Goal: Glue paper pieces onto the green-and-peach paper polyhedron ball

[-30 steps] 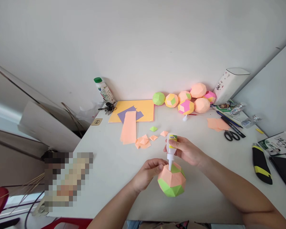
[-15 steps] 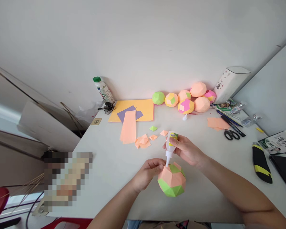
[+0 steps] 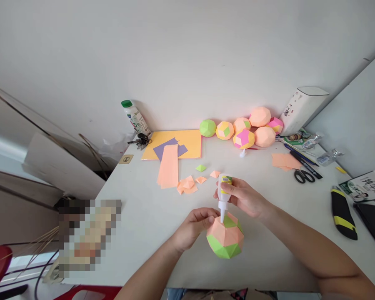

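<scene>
head view: paper pieces (image 3: 188, 183) lie near the bottle (image 3: 223, 197), scissors (image 3: 304, 176) farther right.

Well right of my right hand (image 3: 248, 199), the white pack (image 3: 365, 186) reads 纯牛奶; the label (image 3: 226, 183) on the squeeze bottle (image 3: 223, 196) I grip is too small to read.

Left hand (image 3: 195, 227) in a pinch, right hand (image 3: 246, 196) higher in a curled grip, forearms (image 3: 158, 264) aslant inward.
</scene>
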Available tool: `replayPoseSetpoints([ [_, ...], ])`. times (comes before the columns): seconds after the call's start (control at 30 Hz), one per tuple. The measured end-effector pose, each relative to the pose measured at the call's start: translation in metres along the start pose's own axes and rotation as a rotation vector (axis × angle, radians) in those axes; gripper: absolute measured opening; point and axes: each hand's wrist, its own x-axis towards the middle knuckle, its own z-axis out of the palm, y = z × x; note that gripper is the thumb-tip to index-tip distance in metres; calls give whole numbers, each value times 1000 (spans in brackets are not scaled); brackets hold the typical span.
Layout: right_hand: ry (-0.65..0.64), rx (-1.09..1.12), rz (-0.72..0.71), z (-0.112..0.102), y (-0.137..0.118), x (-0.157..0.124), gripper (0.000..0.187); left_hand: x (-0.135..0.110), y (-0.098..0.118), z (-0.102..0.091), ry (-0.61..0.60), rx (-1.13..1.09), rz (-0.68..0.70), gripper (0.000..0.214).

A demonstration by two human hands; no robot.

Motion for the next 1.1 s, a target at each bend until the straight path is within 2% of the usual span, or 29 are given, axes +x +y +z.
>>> replayPoseSetpoints([
  [0.33, 125, 46, -70, -3, 0, 4, 27, 0, -1, 0, 35, -9, -30, 21],
  [0.67, 25, 28, -55, 2, 0, -1, 25, 0, 2, 1, 5, 15, -13, 21],
  [0.8, 29, 32, -55, 2, 5, 1, 27, -1, 1, 0, 21, 23, -25, 23],
  [0.93, 97, 60, -134, 0, 5, 2, 27, -1, -1, -1, 44, 17, -40, 22],
  [1.1, 221, -20, -216, -9, 0, 7, 30, -1, 2, 2, 42, 13, -30, 22],
])
